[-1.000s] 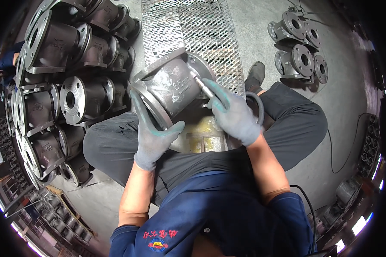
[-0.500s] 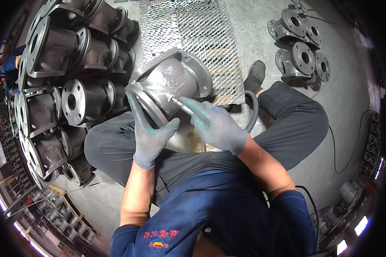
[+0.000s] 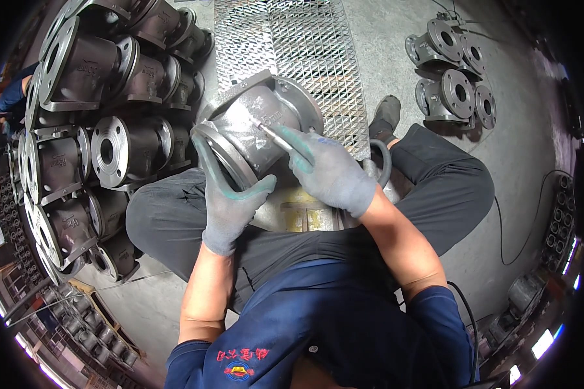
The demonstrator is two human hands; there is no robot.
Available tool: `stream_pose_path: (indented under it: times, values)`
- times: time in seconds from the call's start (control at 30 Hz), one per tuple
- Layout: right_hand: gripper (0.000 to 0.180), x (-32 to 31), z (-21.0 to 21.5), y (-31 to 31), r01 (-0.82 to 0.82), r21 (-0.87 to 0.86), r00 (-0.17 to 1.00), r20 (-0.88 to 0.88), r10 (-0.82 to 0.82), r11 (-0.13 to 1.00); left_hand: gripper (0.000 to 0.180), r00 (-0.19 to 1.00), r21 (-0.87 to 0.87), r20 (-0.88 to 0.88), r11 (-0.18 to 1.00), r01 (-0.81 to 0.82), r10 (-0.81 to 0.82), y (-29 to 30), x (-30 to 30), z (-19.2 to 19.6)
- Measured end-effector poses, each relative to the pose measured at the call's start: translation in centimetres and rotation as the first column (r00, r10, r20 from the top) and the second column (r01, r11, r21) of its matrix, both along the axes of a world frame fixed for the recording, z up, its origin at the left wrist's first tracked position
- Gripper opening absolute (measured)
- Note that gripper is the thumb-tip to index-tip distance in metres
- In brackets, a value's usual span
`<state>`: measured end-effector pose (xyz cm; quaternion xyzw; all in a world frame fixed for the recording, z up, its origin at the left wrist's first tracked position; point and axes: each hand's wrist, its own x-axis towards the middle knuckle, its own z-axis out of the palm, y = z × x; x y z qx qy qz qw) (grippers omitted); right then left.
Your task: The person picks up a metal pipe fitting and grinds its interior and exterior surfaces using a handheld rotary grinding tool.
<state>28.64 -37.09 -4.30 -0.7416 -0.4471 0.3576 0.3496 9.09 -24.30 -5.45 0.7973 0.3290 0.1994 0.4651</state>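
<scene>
A grey cast-metal valve body (image 3: 250,120) with round flanges rests tilted between my knees, at the near end of a metal grating (image 3: 331,71). My gloved left hand (image 3: 230,207) grips the rim of its near-left flange, thumb and fingers apart around the edge. In my gloved right hand (image 3: 337,175) is a slim pencil-shaped grinder (image 3: 278,139), its tip at the raised markings on the body's side. Whether the tip touches the metal, I cannot tell. A thick grey hose (image 3: 385,165) curves beside that hand.
Flanged valve bodies (image 3: 133,152) stand stacked high at my left. Several more (image 3: 444,97) sit on the floor at the far right. Below the workpiece shows a worn yellow block (image 3: 298,211). A thin cable (image 3: 503,240) lies on the right floor. Another person's arm (image 3: 26,84) shows at the far left.
The grinder's tip has shifted a little farther from me along the valve body's side. My left hand keeps its grip on the flange.
</scene>
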Motion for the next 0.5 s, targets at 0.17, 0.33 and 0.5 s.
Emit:
stream_pose_path:
  times: [0.17,0.33,0.5]
  values:
    - [0.057,1.1,-1.4,-1.2,0.049,0.183,0.993,0.096,-0.067,0.982,0.143,1.000,-0.053,0.025,0.998,0.016,-0.014,0.2,0.6,0.6]
    - [0.056,3.8,-2.2,-5.2,0.376,0.017,0.895,-0.267,-0.358,0.927,0.152,0.983,0.113,-0.107,0.981,0.159,-0.147,-0.2,1.3,0.7]
    - [0.061,3.4,-4.4,-6.9,0.438,-0.053,0.807,-0.416,-0.418,0.897,0.154,0.972,0.244,-0.159,0.947,0.208,-0.173,-0.3,1.6,-0.7]
